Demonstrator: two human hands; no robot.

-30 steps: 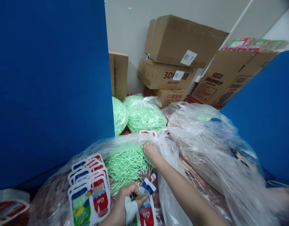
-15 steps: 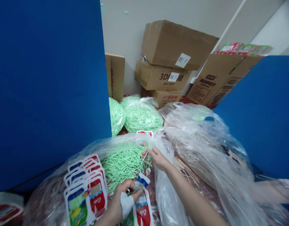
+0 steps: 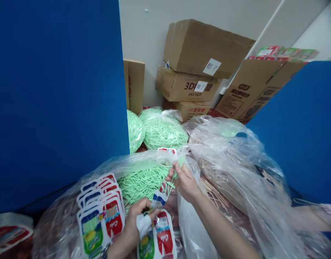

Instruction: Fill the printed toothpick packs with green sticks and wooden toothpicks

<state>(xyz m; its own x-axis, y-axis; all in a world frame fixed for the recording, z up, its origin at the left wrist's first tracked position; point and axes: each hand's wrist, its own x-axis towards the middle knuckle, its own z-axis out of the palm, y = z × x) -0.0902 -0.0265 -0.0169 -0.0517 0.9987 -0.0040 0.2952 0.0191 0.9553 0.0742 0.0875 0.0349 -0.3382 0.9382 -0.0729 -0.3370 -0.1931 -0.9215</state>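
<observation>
My right hand [image 3: 187, 182] is closed round a small bunch of thin green sticks [image 3: 168, 188], their lower ends slanting down toward my left hand. My left hand [image 3: 135, 217], with a white wrap near the thumb, grips a small blue, white and red printed packet [image 3: 159, 198]. The ends of the held sticks are close to the packet; I cannot tell whether they are inside it. Behind my left hand lies a loose pile of green sticks [image 3: 142, 183] in a clear plastic bag. Just below the packet are green and red printed cola packs [image 3: 165, 233].
To the left, overlapping printed packs [image 3: 92, 230] lie on the plastic. Tied bags of green sticks [image 3: 164, 135] sit farther back, before stacked cardboard boxes [image 3: 198, 86]. A large clear bag [image 3: 232, 172] of pale sticks lies right, near another person's arm [image 3: 313, 217]. Blue panels [image 3: 57, 108] flank both sides.
My right hand has lifted slightly up and right with the green sticks, their lower ends now nearer the packet. My left hand keeps its grip on the packet. The view has shifted slightly.
</observation>
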